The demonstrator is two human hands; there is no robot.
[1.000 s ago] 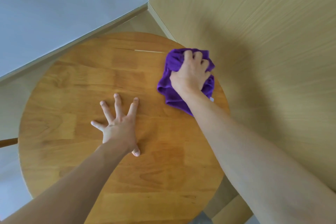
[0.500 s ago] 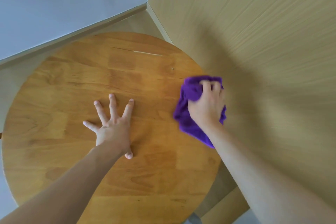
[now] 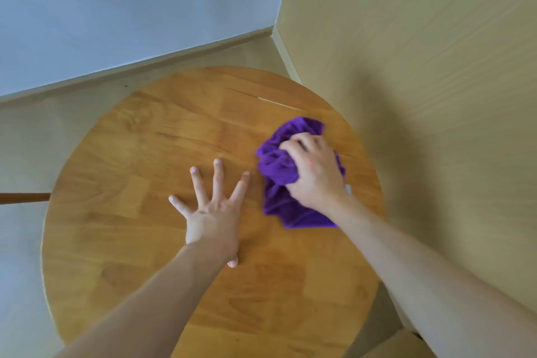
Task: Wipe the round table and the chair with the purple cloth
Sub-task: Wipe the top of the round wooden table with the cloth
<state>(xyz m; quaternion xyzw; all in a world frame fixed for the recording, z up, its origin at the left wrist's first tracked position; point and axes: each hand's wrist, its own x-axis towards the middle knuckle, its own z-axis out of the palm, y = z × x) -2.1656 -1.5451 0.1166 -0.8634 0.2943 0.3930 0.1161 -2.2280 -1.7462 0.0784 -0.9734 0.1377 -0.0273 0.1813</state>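
Moved back up and leftward since a moment ago: purple cloth (image 3: 279, 171), bunched in right hand (image 3: 315, 176) on round counter (image 3: 122, 212)'s right side. Left hand (image 3: 213, 212) splayed flat. Soft, light; best gripped as wad.

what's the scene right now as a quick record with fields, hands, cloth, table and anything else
setting: room corner, blue-grey wall and beige wood-grain wall
round table: wooden top, thin pale scratch near far edge
purple cloth: bunched, on the table's right part
right hand: grips the cloth, pressing it on the top
left hand: flat on the table, fingers spread
wooden bar: sticks out at left edge, possibly the chair
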